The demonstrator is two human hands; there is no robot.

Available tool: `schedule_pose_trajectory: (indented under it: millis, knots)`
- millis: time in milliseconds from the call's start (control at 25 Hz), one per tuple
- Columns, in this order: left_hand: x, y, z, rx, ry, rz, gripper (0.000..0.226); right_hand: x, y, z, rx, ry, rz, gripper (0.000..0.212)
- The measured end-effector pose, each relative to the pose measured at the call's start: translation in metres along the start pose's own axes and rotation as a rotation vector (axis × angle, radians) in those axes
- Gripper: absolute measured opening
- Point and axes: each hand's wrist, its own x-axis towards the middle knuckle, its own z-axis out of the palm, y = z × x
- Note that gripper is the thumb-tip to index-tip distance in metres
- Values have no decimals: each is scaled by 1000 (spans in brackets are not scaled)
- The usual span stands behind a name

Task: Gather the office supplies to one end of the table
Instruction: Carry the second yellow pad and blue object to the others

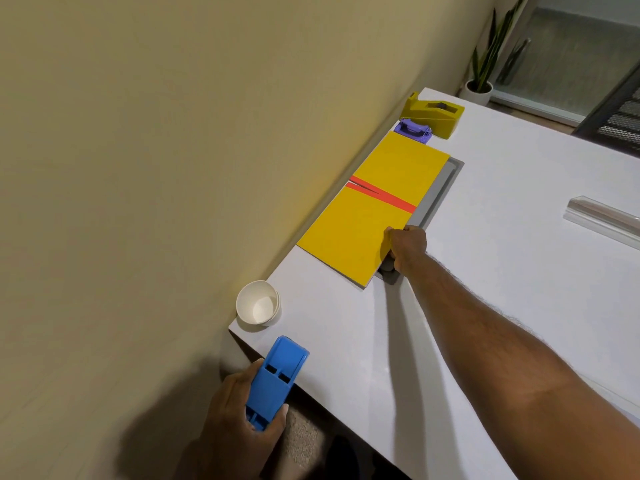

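Note:
A yellow folder (374, 209) with a red stripe lies along the wall side of the white table (485, 271), partly over a grey tray (440, 188). My right hand (405, 247) grips the folder's near right corner. My left hand (239, 420) holds a blue stapler (275, 379) at the table's near corner, its front end over the table edge. Beyond the folder sit a purple hole punch (414, 130) and a yellow tape dispenser (434, 114).
A stack of white paper cups (258, 303) stands near the table's near left corner by the beige wall. A clear plastic ruler-like piece (602, 220) lies at the right. A potted plant (479, 88) stands on the floor past the far end.

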Motion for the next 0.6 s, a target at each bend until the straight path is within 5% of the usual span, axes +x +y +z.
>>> schedule_pose_trajectory:
  millis: [160,440,600]
  knots:
    - [1,7,-1,6,-15,-18,88,-7,-5,-11,-13,111,-24,35]
    - [10,14,0,-9,16,-7,80,-52,6,-44,-74,0,-216,15]
    - [21,20,-1,-5,8,2,72,-118,23,-50,-242,-355,-539,26]
